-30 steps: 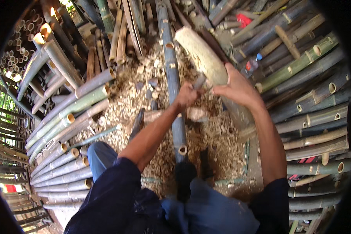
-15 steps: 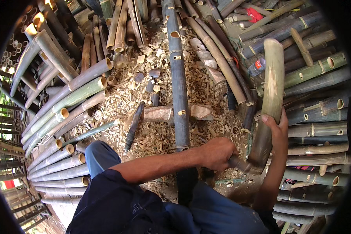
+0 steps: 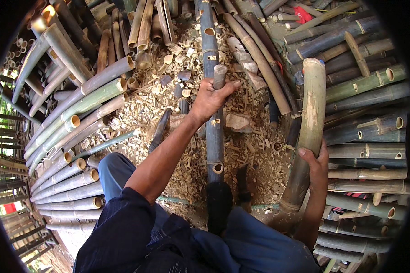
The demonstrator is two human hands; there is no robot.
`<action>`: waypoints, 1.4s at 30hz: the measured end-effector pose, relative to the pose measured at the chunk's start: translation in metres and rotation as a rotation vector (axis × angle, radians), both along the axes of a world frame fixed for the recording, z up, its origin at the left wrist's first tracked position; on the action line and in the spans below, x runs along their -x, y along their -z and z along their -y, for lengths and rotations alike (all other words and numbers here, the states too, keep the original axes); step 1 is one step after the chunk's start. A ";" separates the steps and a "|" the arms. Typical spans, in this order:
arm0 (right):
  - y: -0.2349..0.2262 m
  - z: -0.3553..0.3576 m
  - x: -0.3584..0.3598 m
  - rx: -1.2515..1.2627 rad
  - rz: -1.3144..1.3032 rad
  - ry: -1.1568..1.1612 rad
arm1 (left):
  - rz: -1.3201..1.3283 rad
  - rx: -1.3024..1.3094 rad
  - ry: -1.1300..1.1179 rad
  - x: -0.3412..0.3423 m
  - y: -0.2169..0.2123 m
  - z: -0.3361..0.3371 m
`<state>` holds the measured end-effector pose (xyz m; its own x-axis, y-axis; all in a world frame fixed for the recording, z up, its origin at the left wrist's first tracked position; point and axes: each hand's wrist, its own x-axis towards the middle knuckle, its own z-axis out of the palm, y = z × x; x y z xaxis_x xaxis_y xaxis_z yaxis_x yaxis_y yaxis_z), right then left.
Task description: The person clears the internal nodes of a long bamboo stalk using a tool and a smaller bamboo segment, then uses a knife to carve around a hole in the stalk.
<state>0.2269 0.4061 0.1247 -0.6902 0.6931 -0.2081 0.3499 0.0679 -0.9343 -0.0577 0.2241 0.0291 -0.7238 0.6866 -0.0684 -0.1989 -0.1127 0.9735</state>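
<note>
My left hand is closed round a short wooden stick, perhaps a tool handle, whose round pale end sticks up from the fist. It is held over a long dark bamboo pole that runs away from me between my legs; the pole has small cut notches and holes. The stick's lower end is hidden. To the right, my right hand wraps round a thick bamboo length, scuffed pale on its face and standing nearly upright. A dark handled tool lies left of the pole, its kind unclear.
Wood chips cover the ground round the pole. A wooden block lies beneath it. Bamboo lengths are stacked at left, with more bamboo at right. Long bamboo pieces lie beyond the pole to the right.
My left hand has swung from beside the thick bamboo's lower end, up and left to above the pole, still gripping the stick. The thick bamboo has shifted slightly left and down.
</note>
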 end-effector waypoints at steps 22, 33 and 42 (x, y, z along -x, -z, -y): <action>-0.065 0.050 0.159 -0.696 0.404 -0.670 | -0.348 0.057 0.020 -0.023 0.082 -0.006; -0.069 0.039 0.084 -0.245 -0.152 -0.270 | -0.078 -0.012 0.009 0.001 -0.037 0.013; -0.062 0.046 0.079 -0.233 -0.130 -0.294 | -0.111 0.092 -0.006 -0.004 0.006 0.013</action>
